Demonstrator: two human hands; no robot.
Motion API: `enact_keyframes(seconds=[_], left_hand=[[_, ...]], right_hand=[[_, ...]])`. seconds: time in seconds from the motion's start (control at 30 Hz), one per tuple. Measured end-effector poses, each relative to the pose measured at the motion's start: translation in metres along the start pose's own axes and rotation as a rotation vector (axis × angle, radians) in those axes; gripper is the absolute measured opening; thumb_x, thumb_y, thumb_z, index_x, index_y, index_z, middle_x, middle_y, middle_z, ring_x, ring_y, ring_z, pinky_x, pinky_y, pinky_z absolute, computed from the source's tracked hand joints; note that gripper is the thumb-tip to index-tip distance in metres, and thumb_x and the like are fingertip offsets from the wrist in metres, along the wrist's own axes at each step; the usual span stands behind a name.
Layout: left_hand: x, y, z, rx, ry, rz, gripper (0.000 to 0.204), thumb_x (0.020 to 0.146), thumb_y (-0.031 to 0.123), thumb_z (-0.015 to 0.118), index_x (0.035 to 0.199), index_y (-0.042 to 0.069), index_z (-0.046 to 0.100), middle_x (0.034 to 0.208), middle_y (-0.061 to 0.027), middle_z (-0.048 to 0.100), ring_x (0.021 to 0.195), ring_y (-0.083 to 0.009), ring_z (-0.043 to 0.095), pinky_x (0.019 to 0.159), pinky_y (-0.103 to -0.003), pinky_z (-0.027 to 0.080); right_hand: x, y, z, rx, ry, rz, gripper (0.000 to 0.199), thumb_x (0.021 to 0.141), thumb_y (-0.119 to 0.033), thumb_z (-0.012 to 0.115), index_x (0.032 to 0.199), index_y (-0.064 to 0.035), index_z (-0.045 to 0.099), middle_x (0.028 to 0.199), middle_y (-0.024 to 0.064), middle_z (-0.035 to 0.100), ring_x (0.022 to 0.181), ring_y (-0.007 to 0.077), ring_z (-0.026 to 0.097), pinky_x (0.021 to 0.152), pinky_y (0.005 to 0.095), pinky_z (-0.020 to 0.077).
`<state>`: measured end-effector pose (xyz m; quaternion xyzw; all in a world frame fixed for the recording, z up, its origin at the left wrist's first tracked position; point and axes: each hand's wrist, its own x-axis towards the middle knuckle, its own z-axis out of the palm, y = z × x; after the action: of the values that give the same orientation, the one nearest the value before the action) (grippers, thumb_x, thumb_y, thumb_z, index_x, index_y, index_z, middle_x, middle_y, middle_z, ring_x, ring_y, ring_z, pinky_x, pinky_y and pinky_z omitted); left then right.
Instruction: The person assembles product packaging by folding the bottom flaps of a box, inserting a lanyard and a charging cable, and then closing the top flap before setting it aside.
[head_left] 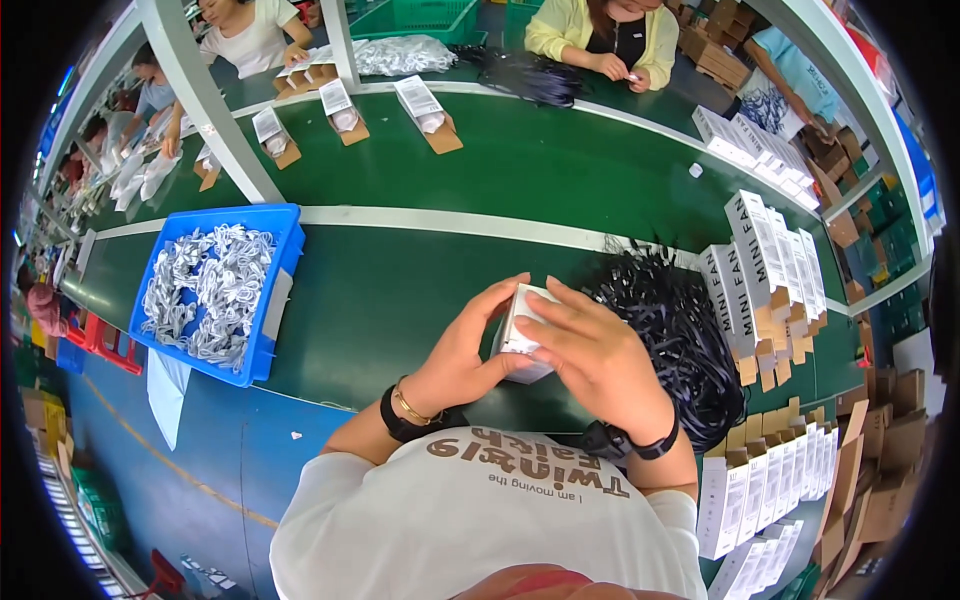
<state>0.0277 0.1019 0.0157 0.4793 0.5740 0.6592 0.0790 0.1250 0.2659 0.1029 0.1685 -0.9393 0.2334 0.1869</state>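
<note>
Head view shows my left hand (462,352) and right hand (598,358) both clasped around 1 small white carton (518,335) above the green table (400,300), likely light, thin-walled and crushable, so best held by its edges, not its faces.

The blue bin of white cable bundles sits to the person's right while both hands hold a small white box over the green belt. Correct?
Not quite. In the head view the blue bin of white cable bundles sits to the person's left. The rest holds: left hand and right hand hold the small white box over the green belt.
</note>
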Motion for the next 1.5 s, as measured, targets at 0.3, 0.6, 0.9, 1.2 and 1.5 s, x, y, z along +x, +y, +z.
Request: enact_keyframes(seconds=[0.3, 0.6, 0.9, 1.2, 1.5], left_hand=[[0.0, 0.0, -0.001, -0.031, -0.036, 0.026, 0.078, 0.079, 0.004, 0.071, 0.141, 0.003, 0.025, 0.144, -0.0209, 0.035, 0.13, -0.0312, 0.041, 0.108, -0.04, 0.034], [-0.002, -0.002, -0.001, 0.023, -0.036, 0.032, 0.081, 0.076, 0.003, 0.072, 0.142, 0.003, 0.025, 0.142, -0.0206, 0.036, 0.129, -0.0317, 0.041, 0.107, -0.041, 0.035], [-0.005, 0.001, -0.004, 0.185, -0.048, 0.05, 0.076, 0.076, 0.007, 0.072, 0.14, 0.006, 0.03, 0.135, -0.0184, 0.038, 0.125, -0.0317, 0.042, 0.103, -0.04, 0.038], [0.021, -0.006, -0.007, 0.261, -0.063, 0.104, 0.058, 0.078, 0.008, 0.072, 0.128, 0.004, 0.043, 0.132, -0.0163, 0.039, 0.122, -0.0286, 0.044, 0.101, -0.039, 0.039], [0.04, -0.015, 0.031, -0.27, -0.226, -0.142, 0.054, 0.079, 0.002, 0.07, 0.125, 0.006, 0.041, 0.134, -0.0148, 0.041, 0.124, -0.0259, 0.043, 0.102, -0.039, 0.038]], right_hand=[[-0.005, -0.004, 0.001, 0.0, 0.088, 0.008, 0.032, 0.077, 0.0, 0.064, 0.108, -0.0075, 0.067, 0.117, 0.0122, 0.062, 0.115, 0.0354, 0.055, 0.093, 0.0425, 0.0482], [-0.012, -0.006, 0.012, -0.124, 0.134, -0.04, 0.035, 0.077, -0.006, 0.065, 0.111, -0.0062, 0.064, 0.121, 0.0099, 0.06, 0.118, 0.0323, 0.053, 0.095, 0.0466, 0.0455], [-0.031, -0.006, 0.032, -0.212, 0.153, -0.13, 0.046, 0.076, -0.011, 0.067, 0.122, -0.0087, 0.057, 0.131, 0.0072, 0.052, 0.128, 0.0282, 0.044, 0.106, 0.0511, 0.0323], [-0.05, 0.001, 0.051, -0.165, 0.527, 0.016, 0.046, 0.077, -0.01, 0.068, 0.121, -0.0115, 0.057, 0.13, 0.0084, 0.051, 0.122, 0.0305, 0.048, 0.103, 0.0478, 0.0356], [-0.093, 0.011, 0.04, 0.159, 0.784, 0.275, 0.039, 0.076, -0.003, 0.07, 0.113, -0.0047, 0.058, 0.114, 0.0128, 0.058, 0.099, 0.0285, 0.057, 0.083, 0.0354, 0.0482]])
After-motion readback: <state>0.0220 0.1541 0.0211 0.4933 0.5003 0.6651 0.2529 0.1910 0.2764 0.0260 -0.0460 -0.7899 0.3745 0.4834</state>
